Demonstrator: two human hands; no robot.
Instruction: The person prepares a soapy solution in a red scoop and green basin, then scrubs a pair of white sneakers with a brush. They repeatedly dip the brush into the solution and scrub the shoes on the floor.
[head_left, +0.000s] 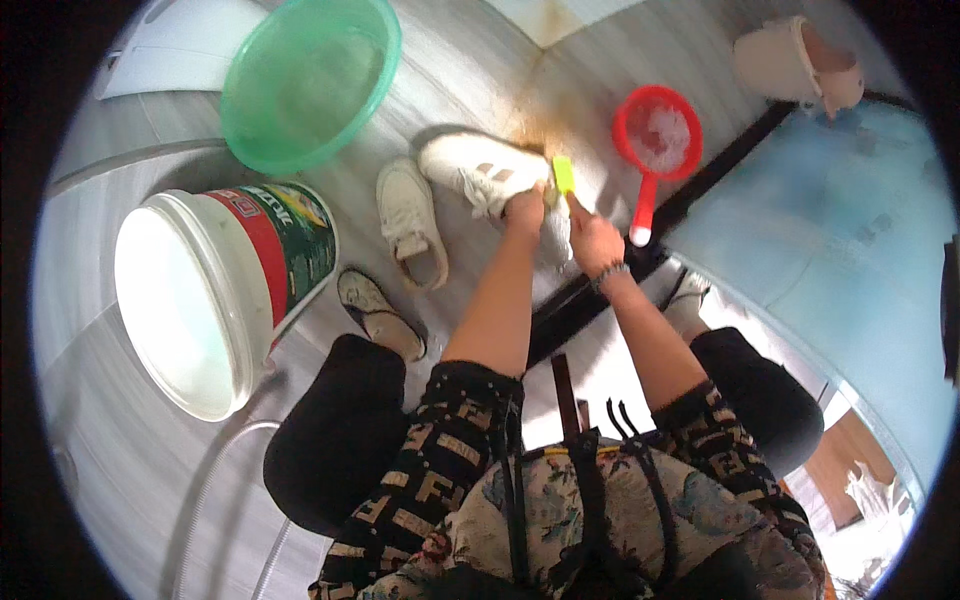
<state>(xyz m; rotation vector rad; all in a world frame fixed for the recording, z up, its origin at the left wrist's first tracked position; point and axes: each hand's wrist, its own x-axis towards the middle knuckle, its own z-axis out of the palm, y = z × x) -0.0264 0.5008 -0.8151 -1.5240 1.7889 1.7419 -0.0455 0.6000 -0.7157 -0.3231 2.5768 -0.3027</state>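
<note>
A white sneaker (470, 168) with tan stripes and white laces lies on its side, toe to the left. My left hand (525, 208) holds it at the ankle opening, its fingertips partly hidden by the shoe. Close to the heel, my right hand (594, 243) is closed around the handle of a lime-green brush (564, 174). The bristles are hard to make out, so I cannot tell whether they touch the shoe. The other white sneaker (408, 215) stands on the floor left of my left hand, with its opening toward me.
A red dipper (646, 195) with suds sits right of the brush. Farther left are a green basin (235, 135) and a large white bucket (180, 205) with a red and green label. A black sill (560, 322) runs below a glass panel (830, 215). A hose (200, 490) lies lower left.
</note>
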